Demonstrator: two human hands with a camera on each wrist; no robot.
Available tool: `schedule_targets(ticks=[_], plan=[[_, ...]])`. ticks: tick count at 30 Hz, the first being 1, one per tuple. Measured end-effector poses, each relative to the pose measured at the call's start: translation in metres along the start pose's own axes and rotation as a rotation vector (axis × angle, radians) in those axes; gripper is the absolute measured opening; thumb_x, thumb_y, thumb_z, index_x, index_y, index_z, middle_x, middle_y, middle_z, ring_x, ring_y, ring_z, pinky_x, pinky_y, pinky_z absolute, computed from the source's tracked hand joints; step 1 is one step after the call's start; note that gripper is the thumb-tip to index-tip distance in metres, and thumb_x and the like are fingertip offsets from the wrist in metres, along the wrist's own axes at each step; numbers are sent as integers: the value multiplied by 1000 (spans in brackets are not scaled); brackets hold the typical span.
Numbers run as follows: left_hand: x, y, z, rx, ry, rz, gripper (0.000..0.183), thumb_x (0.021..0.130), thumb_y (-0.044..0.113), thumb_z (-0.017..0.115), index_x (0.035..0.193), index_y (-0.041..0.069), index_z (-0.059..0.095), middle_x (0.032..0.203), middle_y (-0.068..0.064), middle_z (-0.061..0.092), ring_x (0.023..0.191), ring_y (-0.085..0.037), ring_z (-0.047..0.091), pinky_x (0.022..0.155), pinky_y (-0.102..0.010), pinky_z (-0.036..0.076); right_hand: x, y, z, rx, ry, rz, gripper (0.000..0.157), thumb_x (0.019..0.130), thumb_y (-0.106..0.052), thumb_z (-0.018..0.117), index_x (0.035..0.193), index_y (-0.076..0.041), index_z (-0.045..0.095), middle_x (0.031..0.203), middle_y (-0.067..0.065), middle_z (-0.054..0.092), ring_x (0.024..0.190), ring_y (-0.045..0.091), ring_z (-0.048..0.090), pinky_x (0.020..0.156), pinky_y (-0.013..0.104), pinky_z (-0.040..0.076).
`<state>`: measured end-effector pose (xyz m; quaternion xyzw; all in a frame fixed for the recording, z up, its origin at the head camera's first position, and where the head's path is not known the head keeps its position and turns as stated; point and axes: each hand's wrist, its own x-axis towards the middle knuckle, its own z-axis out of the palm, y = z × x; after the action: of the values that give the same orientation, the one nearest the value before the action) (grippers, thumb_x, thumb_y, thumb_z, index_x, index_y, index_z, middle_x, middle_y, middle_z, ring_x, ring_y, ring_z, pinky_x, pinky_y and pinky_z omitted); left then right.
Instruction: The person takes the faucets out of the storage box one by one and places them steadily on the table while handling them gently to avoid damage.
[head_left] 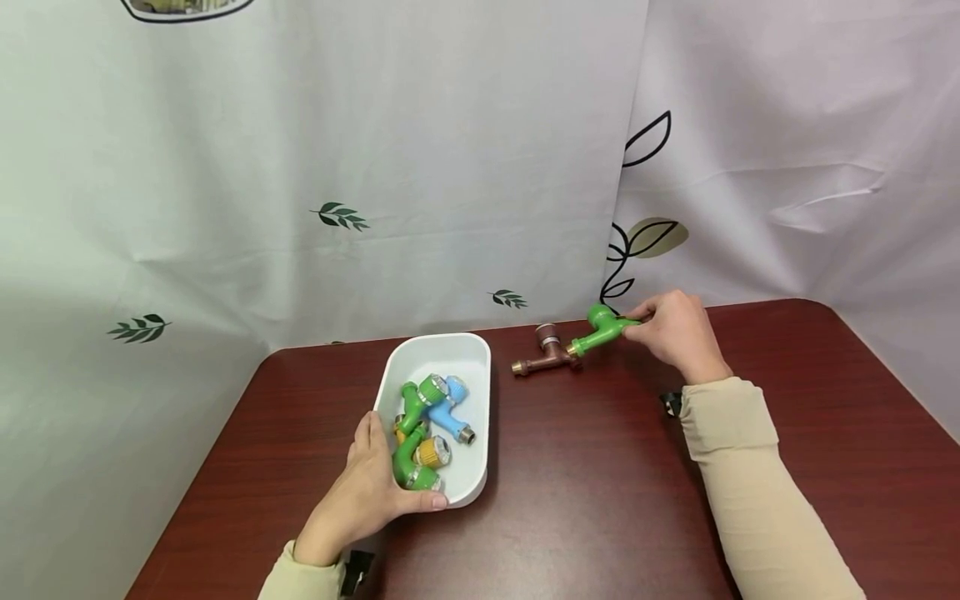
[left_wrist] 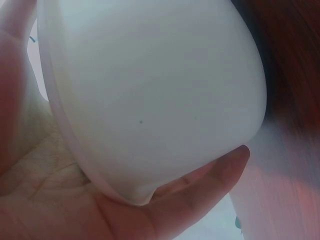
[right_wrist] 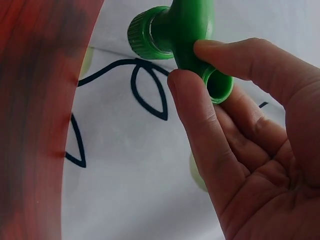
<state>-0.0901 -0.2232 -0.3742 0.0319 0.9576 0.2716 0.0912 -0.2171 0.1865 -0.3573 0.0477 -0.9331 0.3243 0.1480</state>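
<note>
A white plastic tub (head_left: 487,400) stands tilted on the table's left-centre, and my left hand (head_left: 367,487) grips its near left side, thumb over the near rim. The left wrist view shows the fingers round the tub's wall (left_wrist: 165,100). Inside lie several small taps: a green tap (head_left: 414,404), a blue tap (head_left: 450,417), another green tap (head_left: 406,457) and a yellow one (head_left: 432,451). Toward the back, my right hand (head_left: 672,333) pinches a green tap (head_left: 602,335) by its open spout end, between thumb and fingertip. Its brass threaded end overlaps a brown tap (head_left: 550,360) in the head view.
The dark red wooden table (head_left: 600,500) meets a white cloth backdrop (head_left: 450,167) with leaf prints along its back edge. The table's rounded back right corner (head_left: 813,310) lies beyond my right hand.
</note>
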Motion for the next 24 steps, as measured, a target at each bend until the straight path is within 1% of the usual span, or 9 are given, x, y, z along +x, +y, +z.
schedule_targets(ticks=[5, 13, 16, 20, 24], plan=[[0, 0, -1, -1, -11, -9, 150, 62, 59, 91, 152, -15, -3, 159, -33, 0, 144, -51, 12, 110, -61, 31, 1, 5, 0, -4, -7, 21, 20, 74, -11, 79, 91, -1, 81, 85, 13, 76, 74, 30, 60, 62, 35, 43], [-2, -1, -1, 1, -17, -19, 151, 62, 60, 90, 152, -16, -5, 160, -33, -3, 145, -51, 10, 110, -61, 31, 1, 15, 1, -16, -26, 91, 20, 76, -11, 80, 91, 1, 80, 91, 18, 75, 82, 33, 61, 65, 37, 45], [-2, -1, -1, 1, -12, -15, 151, 62, 60, 90, 153, -15, -4, 160, -33, -2, 144, -51, 11, 110, -60, 32, 0, 17, 2, -19, -25, 119, 20, 76, -12, 80, 91, 1, 80, 92, 19, 75, 84, 36, 61, 65, 38, 46], [-2, -1, -1, 2, -4, -5, 150, 61, 61, 90, 153, -14, -3, 159, -32, 0, 144, -50, 13, 110, -60, 32, 0, 19, 4, -29, -25, 161, 20, 75, -13, 80, 90, 0, 80, 93, 18, 75, 89, 40, 61, 71, 45, 49], [-2, -1, -1, 0, -6, -4, 150, 62, 60, 90, 153, -15, -3, 160, -33, 0, 144, -50, 13, 110, -60, 31, 0, 21, 5, -43, -24, 183, 20, 74, -13, 80, 90, 0, 80, 93, 18, 75, 93, 43, 61, 77, 50, 49]])
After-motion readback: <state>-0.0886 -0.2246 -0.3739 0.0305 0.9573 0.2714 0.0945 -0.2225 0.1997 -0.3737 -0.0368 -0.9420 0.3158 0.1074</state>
